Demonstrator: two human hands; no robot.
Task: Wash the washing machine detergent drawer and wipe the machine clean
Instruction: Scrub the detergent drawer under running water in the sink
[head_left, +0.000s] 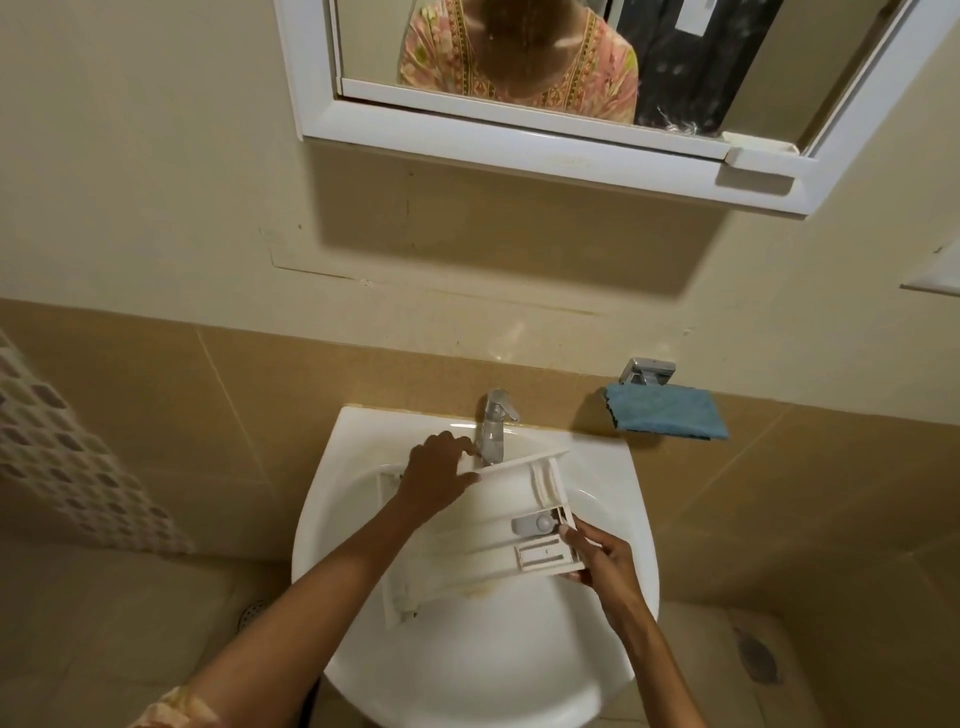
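**Drawer held over the basin, washing about to start**

The wash basin (467, 675) fills the near middle of the view. The detergent drawer (483, 535) is held above its bowl, tilted, with its open compartments facing up. Yellowish grime shows along the drawer's near wall.

At the near right, the right hand (597, 558) pinches the drawer's right end. The thumb lies on top by the slotted insert, and the fingers (576, 574) are curled underneath. Farther left, the left hand (441, 475) grips the drawer's far wall. Its thumb lies along the edge and its fingers (457, 441) are bent over the rim, just beside the base of the tap (496, 426).

This looks like the washing step, still early. No stream of water can be made out. The next move probably calls for one hand to let go and lift the tap lever, while the other keeps the drawer under the spout.

To the far right, a blue cloth (667, 413) hangs on a wall holder, likely meant for wiping the machine.
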